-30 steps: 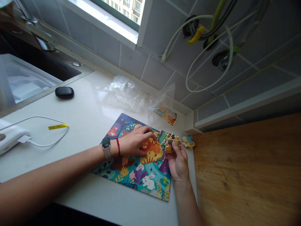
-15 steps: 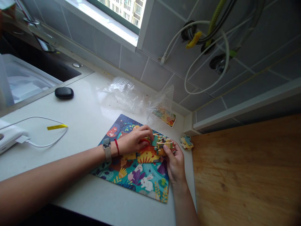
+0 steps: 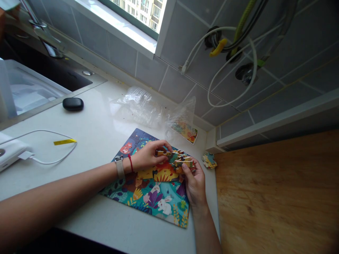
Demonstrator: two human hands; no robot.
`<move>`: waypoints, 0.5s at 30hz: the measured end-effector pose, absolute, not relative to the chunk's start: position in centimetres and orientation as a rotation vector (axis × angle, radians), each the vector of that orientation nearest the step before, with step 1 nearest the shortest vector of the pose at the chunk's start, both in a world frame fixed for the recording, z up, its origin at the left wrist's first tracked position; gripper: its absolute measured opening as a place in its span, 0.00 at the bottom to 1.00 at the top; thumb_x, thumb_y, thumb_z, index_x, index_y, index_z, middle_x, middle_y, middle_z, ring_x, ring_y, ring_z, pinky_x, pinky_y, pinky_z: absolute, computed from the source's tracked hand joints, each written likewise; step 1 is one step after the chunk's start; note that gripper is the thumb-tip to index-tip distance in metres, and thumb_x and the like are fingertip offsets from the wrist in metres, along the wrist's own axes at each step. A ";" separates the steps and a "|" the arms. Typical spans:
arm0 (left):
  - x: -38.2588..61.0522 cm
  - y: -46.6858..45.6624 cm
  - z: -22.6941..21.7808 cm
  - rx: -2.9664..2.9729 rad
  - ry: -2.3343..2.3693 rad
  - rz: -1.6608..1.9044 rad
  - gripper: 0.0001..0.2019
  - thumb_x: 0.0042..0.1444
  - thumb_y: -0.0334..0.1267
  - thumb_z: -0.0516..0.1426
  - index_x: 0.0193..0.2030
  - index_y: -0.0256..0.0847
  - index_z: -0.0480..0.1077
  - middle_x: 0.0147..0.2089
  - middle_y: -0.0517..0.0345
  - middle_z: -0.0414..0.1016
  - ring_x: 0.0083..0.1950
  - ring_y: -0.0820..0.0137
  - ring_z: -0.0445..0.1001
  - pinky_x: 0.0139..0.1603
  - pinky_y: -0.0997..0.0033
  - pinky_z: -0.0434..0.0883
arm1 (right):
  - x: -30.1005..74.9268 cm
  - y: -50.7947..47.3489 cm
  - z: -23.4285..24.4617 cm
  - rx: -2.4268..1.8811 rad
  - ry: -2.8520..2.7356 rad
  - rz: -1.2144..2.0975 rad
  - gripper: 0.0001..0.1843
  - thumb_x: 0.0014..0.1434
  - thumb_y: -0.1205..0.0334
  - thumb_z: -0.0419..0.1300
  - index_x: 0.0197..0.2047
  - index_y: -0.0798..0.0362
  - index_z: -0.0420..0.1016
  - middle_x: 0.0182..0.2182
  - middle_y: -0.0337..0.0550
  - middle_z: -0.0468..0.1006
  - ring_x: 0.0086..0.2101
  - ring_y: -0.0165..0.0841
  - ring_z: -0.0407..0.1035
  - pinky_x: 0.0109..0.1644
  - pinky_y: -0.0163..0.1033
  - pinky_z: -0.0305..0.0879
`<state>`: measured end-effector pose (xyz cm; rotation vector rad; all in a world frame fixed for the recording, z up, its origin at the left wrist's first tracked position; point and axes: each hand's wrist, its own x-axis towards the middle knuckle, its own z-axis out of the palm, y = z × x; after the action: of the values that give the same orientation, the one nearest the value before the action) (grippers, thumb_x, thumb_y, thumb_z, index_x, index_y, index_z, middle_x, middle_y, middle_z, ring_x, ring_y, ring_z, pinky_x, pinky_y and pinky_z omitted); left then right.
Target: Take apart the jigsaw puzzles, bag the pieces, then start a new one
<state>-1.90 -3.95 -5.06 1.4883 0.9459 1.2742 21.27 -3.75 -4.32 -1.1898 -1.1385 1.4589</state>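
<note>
Puzzle pieces (image 3: pixel 184 163) are in the right hand (image 3: pixel 195 183), above the upper right part of a colourful puzzle (image 3: pixel 161 203). This hand is closed around them, with the thumb pressing on the front of the bunch. The left hand (image 3: pixel 148 155) is at the left end of the same bunch. Its fingers are bent and the space between thumb and index finger is narrow, but I cannot tell whether it grips one piece firmly. On the left wrist there are a watch (image 3: pixel 119 167) and a red string (image 3: pixel 130 163).

The puzzle lies flat on the white counter (image 3: pixel 92 141), and its lower part shows two white rabbits and purple leaves. Just to the right of the right hand, a small pile of pieces (image 3: pixel 209 161) lies at the counter's edge, beside a wooden board (image 3: pixel 275 190). Behind the puzzle is a crumpled plastic bag (image 3: pixel 144 107), which partly covers a picture card (image 3: pixel 191 134).
</note>
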 end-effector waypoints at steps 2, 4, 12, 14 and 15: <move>-1.9 -4.0 -4.8 1.480 0.954 1.236 0.10 0.59 0.33 0.61 0.48 0.39 0.73 0.45 0.55 0.80 0.45 0.68 0.80 0.44 0.69 0.78 | 21.3 -3.8 -4.3 -1.191 -1.120 1.471 0.25 0.55 0.54 0.76 0.53 0.48 0.75 0.41 0.39 0.83 0.34 0.32 0.77 0.36 0.34 0.74; -2.0 -4.1 -4.6 1.511 0.992 1.201 0.12 0.60 0.33 0.61 0.51 0.39 0.74 0.45 0.55 0.81 0.43 0.69 0.80 0.42 0.70 0.77 | 21.3 -3.8 -4.3 -1.193 -1.114 1.476 0.26 0.54 0.53 0.76 0.53 0.48 0.74 0.42 0.40 0.83 0.33 0.33 0.77 0.34 0.35 0.73; -1.8 -3.8 -5.3 1.622 1.148 1.170 0.12 0.59 0.30 0.60 0.49 0.41 0.76 0.46 0.57 0.82 0.41 0.69 0.79 0.41 0.70 0.76 | 21.4 -4.0 -4.5 -1.186 -1.113 1.422 0.26 0.54 0.55 0.76 0.52 0.49 0.73 0.41 0.41 0.83 0.36 0.34 0.78 0.41 0.38 0.76; -1.7 -3.8 -5.4 1.637 1.190 1.169 0.11 0.59 0.30 0.60 0.48 0.42 0.76 0.44 0.57 0.82 0.41 0.69 0.79 0.41 0.70 0.75 | 21.3 -4.0 -4.2 -1.184 -1.097 1.424 0.27 0.53 0.54 0.77 0.52 0.49 0.73 0.41 0.40 0.83 0.35 0.34 0.78 0.40 0.37 0.75; -1.7 -3.8 -5.4 1.642 1.206 1.175 0.11 0.58 0.29 0.61 0.48 0.42 0.76 0.44 0.57 0.82 0.42 0.69 0.79 0.42 0.70 0.75 | 21.2 -4.0 -3.9 -1.176 -1.082 1.428 0.27 0.53 0.54 0.77 0.52 0.49 0.74 0.40 0.40 0.83 0.35 0.33 0.78 0.40 0.37 0.75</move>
<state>-1.74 -3.77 -5.40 1.6420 1.2062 1.1748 21.20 -4.02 -3.93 -1.1765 -1.0819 1.4279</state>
